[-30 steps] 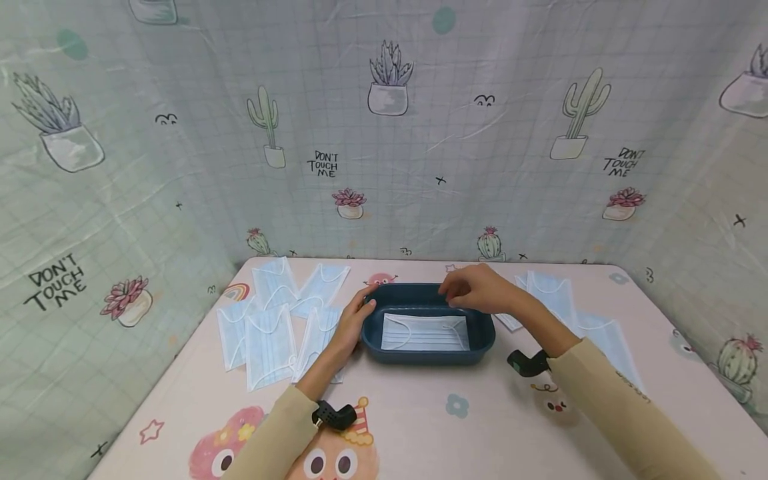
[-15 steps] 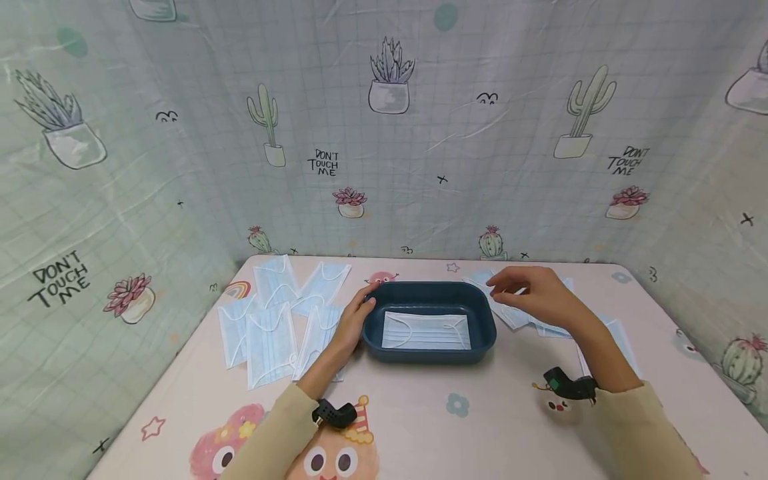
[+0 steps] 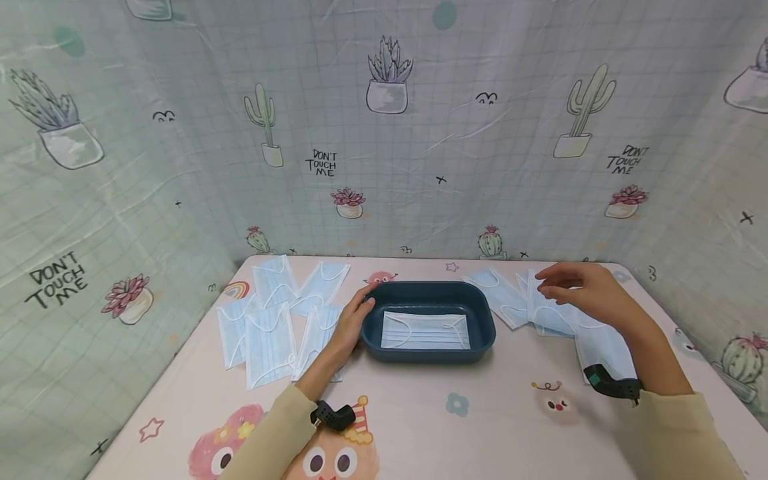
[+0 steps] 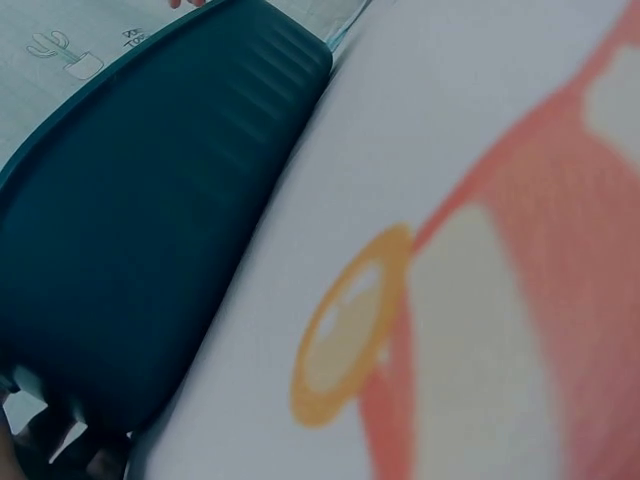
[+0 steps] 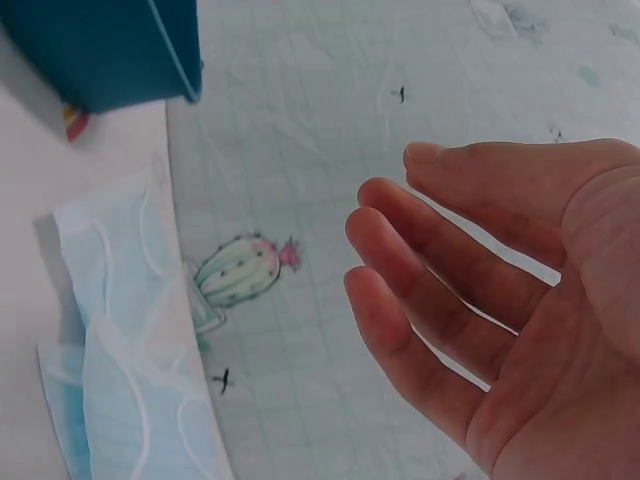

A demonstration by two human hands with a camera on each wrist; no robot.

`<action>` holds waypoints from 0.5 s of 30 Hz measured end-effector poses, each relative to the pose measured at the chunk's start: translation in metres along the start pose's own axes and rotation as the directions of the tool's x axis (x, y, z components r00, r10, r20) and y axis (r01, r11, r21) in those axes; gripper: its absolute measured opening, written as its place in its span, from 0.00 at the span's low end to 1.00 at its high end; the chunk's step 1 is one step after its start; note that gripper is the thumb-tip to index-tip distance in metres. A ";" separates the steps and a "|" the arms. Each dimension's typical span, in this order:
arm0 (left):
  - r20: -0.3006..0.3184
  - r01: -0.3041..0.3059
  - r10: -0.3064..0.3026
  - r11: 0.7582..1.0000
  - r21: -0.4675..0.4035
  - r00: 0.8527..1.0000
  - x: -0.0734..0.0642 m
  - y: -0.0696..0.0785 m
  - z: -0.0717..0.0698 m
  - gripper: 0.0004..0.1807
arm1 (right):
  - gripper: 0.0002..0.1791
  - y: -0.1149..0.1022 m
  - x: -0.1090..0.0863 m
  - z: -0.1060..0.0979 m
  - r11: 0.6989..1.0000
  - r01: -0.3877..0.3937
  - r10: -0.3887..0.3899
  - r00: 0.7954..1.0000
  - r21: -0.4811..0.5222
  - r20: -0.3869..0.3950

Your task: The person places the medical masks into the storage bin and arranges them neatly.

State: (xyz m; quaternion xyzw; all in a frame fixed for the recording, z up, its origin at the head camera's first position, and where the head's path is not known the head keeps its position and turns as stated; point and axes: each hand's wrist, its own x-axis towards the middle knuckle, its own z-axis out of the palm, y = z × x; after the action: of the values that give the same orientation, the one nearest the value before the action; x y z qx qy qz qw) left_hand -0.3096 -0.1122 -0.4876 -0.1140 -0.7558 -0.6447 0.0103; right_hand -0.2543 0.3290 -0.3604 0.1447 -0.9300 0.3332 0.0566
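Note:
A dark blue oblong basin stands mid-table with a pale blue face mask lying flat inside. My left hand holds the basin by its left end, thumb at the rim; in the left wrist view its fingers show dimly at the basin's end. Above the right-hand face masks hovers my right hand, fingers loosely bent and nothing between them. The right wrist view shows that palm bare, thumb apart from the fingertips.
Several more face masks lie overlapping on the table left of the basin. Another mask lies under the right forearm. The patterned pink table ends at a curtain printed with cacti.
My right hand has moved right, from over the basin's far right rim to above the masks there, uncovering several of them. My left hand and the basin have stayed put.

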 end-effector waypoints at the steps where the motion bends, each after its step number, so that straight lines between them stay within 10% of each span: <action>1: 0.003 0.002 -0.002 1.000 -0.003 1.000 0.000 0.000 0.000 0.26 | 0.19 0.004 -0.001 -0.002 1.000 -0.007 0.007 1.000 0.008 0.002; 15: -0.008 0.070 -0.070 0.997 -0.013 0.997 0.000 0.005 0.000 0.26 | 0.22 0.068 -0.008 -0.012 0.991 -0.101 0.101 0.995 0.087 0.000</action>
State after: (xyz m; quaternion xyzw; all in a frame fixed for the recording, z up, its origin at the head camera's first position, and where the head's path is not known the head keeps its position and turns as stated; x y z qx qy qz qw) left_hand -0.3088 -0.1113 -0.4829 -0.0847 -0.7552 -0.6499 -0.0098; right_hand -0.2673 0.3885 -0.3941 0.0991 -0.9206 0.3761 0.0352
